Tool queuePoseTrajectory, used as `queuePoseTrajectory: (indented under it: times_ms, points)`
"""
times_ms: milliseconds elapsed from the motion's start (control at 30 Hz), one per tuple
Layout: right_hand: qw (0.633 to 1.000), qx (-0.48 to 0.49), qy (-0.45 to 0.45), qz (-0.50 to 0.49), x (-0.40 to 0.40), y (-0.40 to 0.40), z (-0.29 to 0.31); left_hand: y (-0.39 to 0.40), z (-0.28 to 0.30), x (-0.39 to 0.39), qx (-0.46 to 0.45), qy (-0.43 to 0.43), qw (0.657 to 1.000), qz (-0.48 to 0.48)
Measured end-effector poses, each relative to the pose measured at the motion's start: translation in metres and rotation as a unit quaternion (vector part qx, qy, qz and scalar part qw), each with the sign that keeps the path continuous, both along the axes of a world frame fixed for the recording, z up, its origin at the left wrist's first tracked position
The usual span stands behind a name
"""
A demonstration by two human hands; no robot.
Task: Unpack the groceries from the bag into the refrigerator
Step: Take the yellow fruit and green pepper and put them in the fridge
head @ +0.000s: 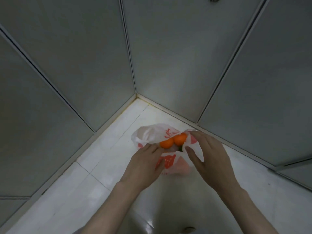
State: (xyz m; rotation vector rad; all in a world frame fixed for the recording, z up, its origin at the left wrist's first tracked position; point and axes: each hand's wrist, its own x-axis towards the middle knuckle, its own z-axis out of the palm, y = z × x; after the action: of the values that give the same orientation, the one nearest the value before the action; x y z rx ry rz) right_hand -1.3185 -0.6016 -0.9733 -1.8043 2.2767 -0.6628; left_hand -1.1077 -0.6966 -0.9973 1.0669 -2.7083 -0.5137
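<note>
Bag [166, 162]: white plastic w/ red-orange printed markings, semi-translucent; a pinkish tint shows thru lower part.
Fruit: 2 round pcs, bright orange, in bag mouth, left one [166, 143], right one [180, 138].
Sm. dark green bit [180, 148] just below the fruit; can't tell what.
Counter [104, 166]: glossy white tiles, thin grey grout lines; yellowish seam along back edge.
Wall panels [84, 56]: plain grey-green, pale strips betw. them, no pattern.
</note>
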Motion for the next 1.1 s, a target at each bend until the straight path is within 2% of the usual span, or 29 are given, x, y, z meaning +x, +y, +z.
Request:
queuePoseTrajectory:
  times_ms: [67, 167, 400, 600, 700, 900, 1000, 1100]
  points:
    - [1.000, 0.003, 0.007, 0.003, 0.001, -0.001, -0.006, -0.014, -0.004, -0.007, 0.013, -0.021, 1.000, 0.002]
    - [0.999, 0.026, 0.021, 0.029, 0.002, -0.009, -0.018, -0.036, -0.009, -0.020, -0.013, -0.039, 0.999, -0.010]
    - [0.975, 0.214, 0.005, 0.066, -0.019, -0.069, -0.056, -0.073, -0.026, -0.037, -0.039, -0.083, 0.995, -0.029]
    - [0.954, 0.285, -0.025, 0.086, -0.023, -0.114, -0.100, -0.089, -0.036, -0.042, -0.044, -0.121, 0.992, -0.018]
    - [0.944, 0.313, -0.031, 0.099, -0.024, -0.105, -0.108, -0.098, -0.047, -0.039, -0.054, -0.146, 0.988, -0.006]
    - [0.908, 0.405, 0.066, 0.081, -0.031, -0.057, -0.104, -0.109, -0.062, -0.036, -0.080, -0.195, 0.977, -0.019]
    - [0.904, 0.411, 0.101, 0.058, -0.034, -0.046, -0.096, -0.109, -0.065, -0.036, -0.065, -0.206, 0.976, -0.021]
    - [0.918, 0.384, 0.089, 0.040, -0.036, -0.046, -0.088, -0.106, -0.063, -0.034, -0.062, -0.235, 0.970, -0.028]
